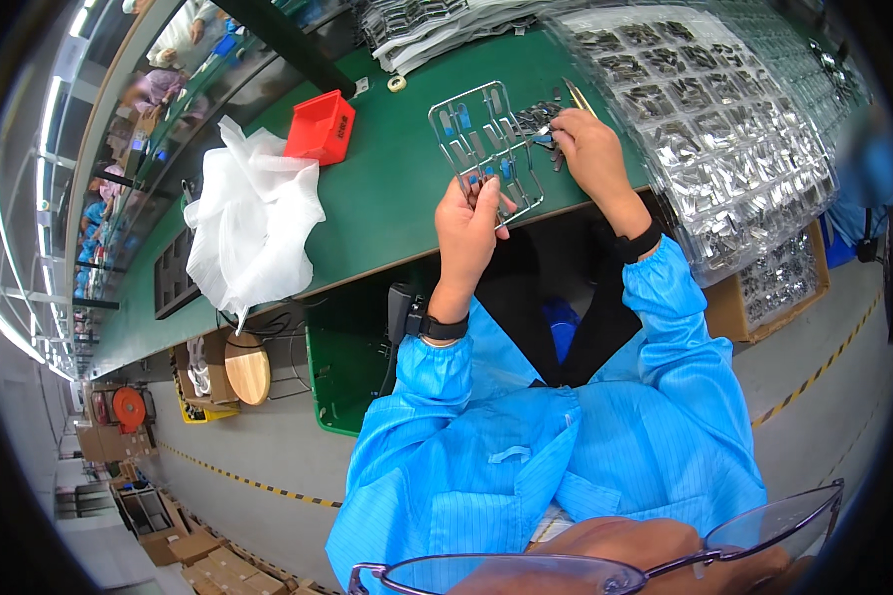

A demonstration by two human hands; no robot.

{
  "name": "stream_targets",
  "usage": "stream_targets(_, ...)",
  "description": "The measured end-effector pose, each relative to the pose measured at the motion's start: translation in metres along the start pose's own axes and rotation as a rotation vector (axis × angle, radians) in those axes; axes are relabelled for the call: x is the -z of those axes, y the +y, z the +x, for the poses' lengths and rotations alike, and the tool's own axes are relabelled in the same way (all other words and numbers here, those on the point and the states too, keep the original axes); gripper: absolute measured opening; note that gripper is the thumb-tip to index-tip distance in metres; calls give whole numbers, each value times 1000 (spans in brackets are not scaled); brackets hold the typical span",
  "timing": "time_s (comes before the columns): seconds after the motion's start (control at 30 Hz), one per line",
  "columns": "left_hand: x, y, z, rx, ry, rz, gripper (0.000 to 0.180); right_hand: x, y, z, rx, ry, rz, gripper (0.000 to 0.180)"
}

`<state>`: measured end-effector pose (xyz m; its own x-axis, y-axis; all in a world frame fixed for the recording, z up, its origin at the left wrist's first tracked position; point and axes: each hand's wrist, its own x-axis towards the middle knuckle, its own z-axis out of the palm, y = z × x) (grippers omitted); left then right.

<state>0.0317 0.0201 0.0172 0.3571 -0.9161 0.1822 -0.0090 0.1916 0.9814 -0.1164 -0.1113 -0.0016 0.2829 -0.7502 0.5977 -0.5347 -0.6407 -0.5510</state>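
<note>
In my left hand (468,230), fingers closed round its lower edge, is a metal wire frame (514,185). It stands tilted over the green table's front edge and carries several small flat strips, some grey, some blue. My right hand (593,157) is just right of the frame, thumb and fingertips pinched on a small strip, partly hidden by the fingers. Beyond those fingertips a loose heap of small dark metal strips (538,113) lies on the table. A thin pointed tool with a yellowish body (578,97) lies beside the heap, by the right hand.
Clear compartment trays (709,119) full of metal pieces cover the table's right side. A red bin (320,129) and crumpled white foam sheet (258,213) sit left. More stacked trays (417,25) stand behind. A green crate (342,377) and cardboard box (814,283) are below.
</note>
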Motion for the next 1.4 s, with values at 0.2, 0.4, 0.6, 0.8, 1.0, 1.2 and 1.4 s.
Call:
stream_targets(0.2,9,9,0,282,-96,-50,15,17,-26,-4,301,58,180,32)
stream_targets(0.4,12,5,-5,232,-173,-10,18,31,-41,-7,427,-183,211,51)
stream_targets(0.6,11,3,-9,101,-243,202,15,30,-38,-17,41,-349,406,62)
stream_targets(0.8,5,-3,0,-108,-197,433,13,37,-31,-5,-37,-355,574,60)
stream_targets(1.0,-2,-11,5,-170,-149,465,12,30,-35,-5,-110,-278,558,51)
stream_targets(1.2,-17,-7,13,-229,-35,496,11,0,-45,-5,157,148,118,50)
stream_targets(1.4,-19,1,19,-51,-71,227,12,-1,-34,-1,24,178,231,53)
